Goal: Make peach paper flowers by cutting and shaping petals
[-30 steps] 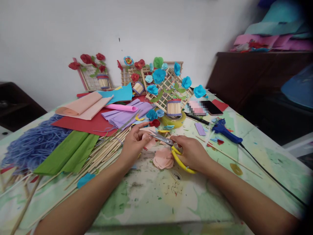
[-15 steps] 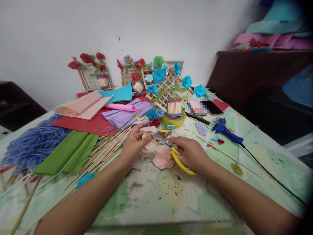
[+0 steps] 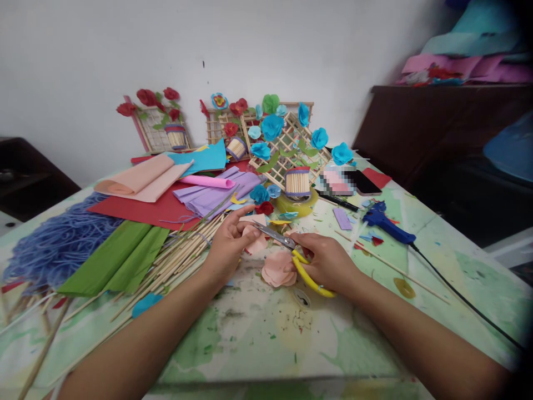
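My left hand (image 3: 229,239) pinches a small peach paper piece (image 3: 256,242) between thumb and fingers, its index finger stretched out. My right hand (image 3: 322,258) is closed on scissors with yellow handles (image 3: 310,278). The scissor blades (image 3: 275,235) point left, with their tips close to my left fingertips, at the peach piece. Just below the blades lies a stack of peach paper petals (image 3: 278,269) on the patterned tablecloth. A red paper flower (image 3: 264,208) and a roll of tape (image 3: 306,204) are beyond my hands.
Bamboo sticks (image 3: 179,255), green paper (image 3: 108,266) and blue yarn (image 3: 54,239) spread over the left. Behind stands a stick lattice with blue flowers (image 3: 272,127). A blue glue gun (image 3: 389,223), its cord and a phone (image 3: 362,182) lie right.
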A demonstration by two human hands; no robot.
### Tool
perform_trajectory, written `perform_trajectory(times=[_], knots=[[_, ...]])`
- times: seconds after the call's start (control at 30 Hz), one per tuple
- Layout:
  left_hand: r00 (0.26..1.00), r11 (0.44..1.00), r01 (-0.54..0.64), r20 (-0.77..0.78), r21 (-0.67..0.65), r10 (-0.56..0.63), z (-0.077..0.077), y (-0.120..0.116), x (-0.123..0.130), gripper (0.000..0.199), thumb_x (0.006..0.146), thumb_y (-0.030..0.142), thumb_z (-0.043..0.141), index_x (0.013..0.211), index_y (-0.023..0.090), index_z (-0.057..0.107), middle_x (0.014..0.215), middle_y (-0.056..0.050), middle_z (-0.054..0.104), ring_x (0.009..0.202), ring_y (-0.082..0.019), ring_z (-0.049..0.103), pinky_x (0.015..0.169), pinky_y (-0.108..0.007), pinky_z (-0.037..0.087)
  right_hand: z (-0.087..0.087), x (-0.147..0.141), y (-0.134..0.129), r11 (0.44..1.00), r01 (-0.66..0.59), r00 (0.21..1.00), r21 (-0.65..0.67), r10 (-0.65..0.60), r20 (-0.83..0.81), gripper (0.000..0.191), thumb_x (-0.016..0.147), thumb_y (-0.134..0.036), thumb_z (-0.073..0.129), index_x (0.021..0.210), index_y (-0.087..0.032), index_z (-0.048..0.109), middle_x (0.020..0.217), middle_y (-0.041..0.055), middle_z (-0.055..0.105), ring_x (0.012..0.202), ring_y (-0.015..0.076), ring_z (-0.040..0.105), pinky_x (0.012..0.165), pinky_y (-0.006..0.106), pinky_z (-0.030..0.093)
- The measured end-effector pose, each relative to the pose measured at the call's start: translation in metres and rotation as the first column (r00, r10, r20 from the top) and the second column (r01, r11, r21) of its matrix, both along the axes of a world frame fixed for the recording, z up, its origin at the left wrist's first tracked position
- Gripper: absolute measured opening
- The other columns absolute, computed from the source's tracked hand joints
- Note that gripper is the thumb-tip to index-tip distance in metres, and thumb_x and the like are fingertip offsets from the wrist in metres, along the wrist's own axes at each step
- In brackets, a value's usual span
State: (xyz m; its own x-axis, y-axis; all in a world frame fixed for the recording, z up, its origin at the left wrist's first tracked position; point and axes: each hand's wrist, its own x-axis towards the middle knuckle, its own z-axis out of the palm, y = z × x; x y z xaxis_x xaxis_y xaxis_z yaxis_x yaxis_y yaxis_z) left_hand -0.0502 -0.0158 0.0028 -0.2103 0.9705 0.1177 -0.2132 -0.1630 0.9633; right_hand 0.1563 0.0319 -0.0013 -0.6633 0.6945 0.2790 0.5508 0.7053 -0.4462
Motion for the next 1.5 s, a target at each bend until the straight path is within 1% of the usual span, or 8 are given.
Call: perform_trajectory(times=[0.23,0.5,0.67,0.8,1.0,1.23,1.33,1.5], knots=[[1.000,1.000,0.007,-0.007,0.004,-0.007,0.003,0.001,0.000,0.064,0.065,0.022,0.071,0.125,0.019,0.047,0.069,0.003,0.063,0.052,-0.008,0.055,0.049,-0.019,0.045,0.000,0.001,0.001,1.000,0.003,1.000,-0.004,-0.003,-0.009,0.040,0.075,-0.044,0.060,0.108,-0.021,0.062,0.078,0.0032,0.062,0.063,0.0138,0.050,0.057,0.023,0.032],[0.992,0.999,0.028,-0.122,0.045,-0.022,0.005,0.004,-0.007,0.063,0.068,0.021,0.069,0.127,0.017,0.045,0.067,0.002,0.063,0.056,-0.009,0.057,0.055,-0.020,0.044,0.000,0.002,0.001,1.000,0.027,1.000,0.002,-0.027,0.015,0.043,0.076,-0.042,0.059,0.113,-0.022,0.061,0.069,0.0009,0.059,0.058,0.0124,0.047,0.054,0.022,0.029],[0.993,0.998,-0.013,-0.116,0.060,0.020,0.002,0.008,-0.009,0.065,0.065,0.021,0.073,0.124,0.016,0.046,0.075,-0.001,0.066,0.062,-0.011,0.060,0.057,-0.021,0.045,0.002,0.002,0.002,0.997,0.044,0.999,-0.067,-0.045,-0.002,0.032,0.076,-0.043,0.059,0.101,-0.024,0.064,0.061,-0.0022,0.052,0.054,0.0117,0.041,0.050,0.022,0.025],[0.994,0.998,-0.037,-0.096,0.053,0.042,0.001,0.009,-0.010,0.066,0.062,0.019,0.074,0.123,0.017,0.047,0.078,0.000,0.063,0.058,-0.009,0.057,0.052,-0.019,0.044,0.002,0.002,0.004,0.994,0.082,0.996,-0.072,-0.083,-0.013,0.031,0.075,-0.044,0.059,0.096,-0.022,0.065,0.061,-0.0019,0.051,0.053,0.0118,0.040,0.049,0.022,0.024],[0.996,1.000,0.016,-0.090,0.013,-0.015,0.002,0.006,-0.007,0.066,0.065,0.024,0.071,0.125,0.018,0.045,0.071,0.000,0.063,0.054,-0.010,0.057,0.045,-0.018,0.040,0.000,0.000,0.005,0.991,0.101,0.995,-0.088,-0.102,-0.015,0.033,0.075,-0.044,0.058,0.097,-0.022,0.065,0.060,-0.0021,0.052,0.052,0.0119,0.041,0.048,0.022,0.024],[0.994,0.999,0.038,-0.102,-0.019,-0.040,0.002,0.004,-0.005,0.073,0.067,0.028,0.071,0.131,0.017,0.039,0.075,-0.003,0.068,0.058,-0.012,0.060,0.051,-0.020,0.043,0.000,0.002,0.004,0.997,0.078,0.997,-0.020,-0.078,0.006,0.033,0.075,-0.043,0.058,0.101,-0.023,0.064,0.063,-0.0014,0.054,0.054,0.0122,0.042,0.050,0.022,0.024],[0.990,0.999,0.031,-0.134,-0.018,-0.033,0.002,0.003,-0.005,0.069,0.068,0.028,0.070,0.131,0.018,0.042,0.074,-0.002,0.067,0.059,-0.011,0.059,0.051,-0.019,0.042,0.002,0.002,0.003,0.999,0.042,0.999,0.023,-0.042,0.018,0.030,0.076,-0.040,0.057,0.101,-0.024,0.064,0.067,-0.0005,0.058,0.056,0.0119,0.045,0.052,0.022,0.025],[0.987,0.999,0.041,-0.153,-0.005,-0.041,0.003,0.003,-0.006,0.063,0.071,0.027,0.068,0.129,0.020,0.045,0.073,0.000,0.065,0.057,-0.010,0.057,0.050,-0.018,0.040,0.002,0.003,0.003,0.999,0.027,0.997,0.045,-0.030,0.069,0.041,0.075,-0.036,0.057,0.113,-0.022,0.060,0.075,0.0019,0.062,0.058,0.0126,0.048,0.054,0.022,0.027]])
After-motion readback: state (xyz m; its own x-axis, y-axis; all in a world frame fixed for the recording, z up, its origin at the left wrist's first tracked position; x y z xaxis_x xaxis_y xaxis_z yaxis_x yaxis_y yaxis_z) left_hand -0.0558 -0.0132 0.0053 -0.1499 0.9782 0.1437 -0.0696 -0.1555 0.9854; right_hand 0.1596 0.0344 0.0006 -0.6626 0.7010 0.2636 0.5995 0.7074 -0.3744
